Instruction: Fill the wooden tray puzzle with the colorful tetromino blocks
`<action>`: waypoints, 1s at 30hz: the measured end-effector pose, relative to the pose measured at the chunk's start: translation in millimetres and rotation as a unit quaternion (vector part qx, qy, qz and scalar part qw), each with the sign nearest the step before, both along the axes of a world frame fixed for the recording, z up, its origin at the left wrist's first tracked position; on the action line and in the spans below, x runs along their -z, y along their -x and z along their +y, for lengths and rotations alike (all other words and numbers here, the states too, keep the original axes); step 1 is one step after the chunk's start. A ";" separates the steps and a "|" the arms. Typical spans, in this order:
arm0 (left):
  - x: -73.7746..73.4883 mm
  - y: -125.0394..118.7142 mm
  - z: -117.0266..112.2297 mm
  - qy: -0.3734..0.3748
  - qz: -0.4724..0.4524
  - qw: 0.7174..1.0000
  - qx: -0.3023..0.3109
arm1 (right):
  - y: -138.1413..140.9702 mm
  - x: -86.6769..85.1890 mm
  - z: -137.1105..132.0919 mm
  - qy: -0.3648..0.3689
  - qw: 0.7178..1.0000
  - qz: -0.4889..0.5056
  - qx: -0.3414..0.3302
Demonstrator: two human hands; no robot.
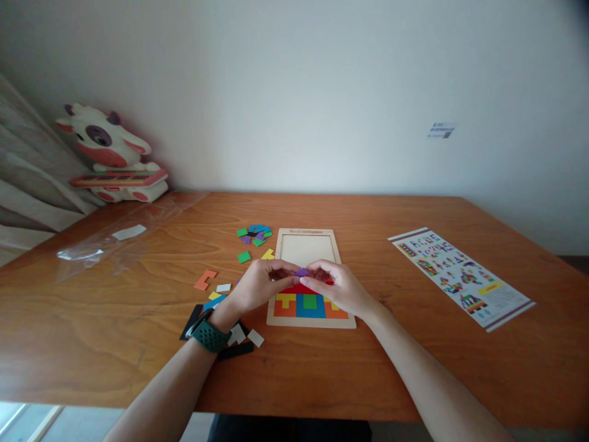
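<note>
Block letters, perhaps "ABCDE", on the sheet (461, 277); wall label (440, 130) too small to read.

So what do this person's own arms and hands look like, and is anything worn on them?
Both forearms are bare, with no sleeves in view. The left hand has a dark green perforated watch strap around its wrist, with a black part at its upper edge. The right hand and its wrist carry nothing. No gloves; rings are too small to tell.
</note>
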State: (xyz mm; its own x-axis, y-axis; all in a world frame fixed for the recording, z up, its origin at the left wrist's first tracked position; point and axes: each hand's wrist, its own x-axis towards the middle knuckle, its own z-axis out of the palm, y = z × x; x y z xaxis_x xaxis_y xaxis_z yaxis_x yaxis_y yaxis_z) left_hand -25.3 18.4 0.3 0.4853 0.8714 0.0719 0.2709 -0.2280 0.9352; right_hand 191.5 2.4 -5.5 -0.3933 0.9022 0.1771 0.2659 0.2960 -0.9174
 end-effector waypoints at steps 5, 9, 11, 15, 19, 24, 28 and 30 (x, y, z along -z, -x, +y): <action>4.8 -3.5 0.6 0.011 -0.019 1.000 -0.016 | 2.7 0.6 0.1 -0.006 1.000 0.010 0.012; 6.7 -3.7 2.2 -0.026 -0.025 0.998 -0.050 | -1.7 4.4 6.1 0.002 0.996 0.065 0.059; 7.6 -2.7 3.8 -0.036 -0.044 0.996 -0.075 | -4.9 6.0 9.6 0.014 0.990 0.099 0.099; 8.2 -0.5 6.4 -0.054 -0.026 0.991 -0.119 | -10.1 8.2 15.6 0.049 0.974 0.153 0.159; 5.6 -1.3 5.8 -0.056 0.002 0.992 -0.111 | -13.1 12.8 20.0 0.062 0.962 0.201 0.173; 2.9 -3.0 3.4 -0.068 0.034 0.993 -0.089 | -17.9 17.4 22.7 0.047 0.969 0.186 0.157; 5.4 -1.8 3.1 -0.126 0.090 0.984 -0.086 | -23.1 18.7 26.0 0.069 0.964 0.177 0.186; 7.5 -1.2 3.0 -0.170 0.131 0.974 -0.074 | -25.2 19.3 28.1 0.084 0.956 0.195 0.203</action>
State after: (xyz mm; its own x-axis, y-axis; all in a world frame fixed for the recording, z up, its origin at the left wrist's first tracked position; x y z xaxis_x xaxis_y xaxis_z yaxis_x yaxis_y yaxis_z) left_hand -24.1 21.4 -7.1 0.3965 0.8806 0.2595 0.5434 -0.4529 0.7068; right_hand 216.7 30.5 -24.8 0.0608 0.9951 0.0774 -0.0450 0.0802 -0.9958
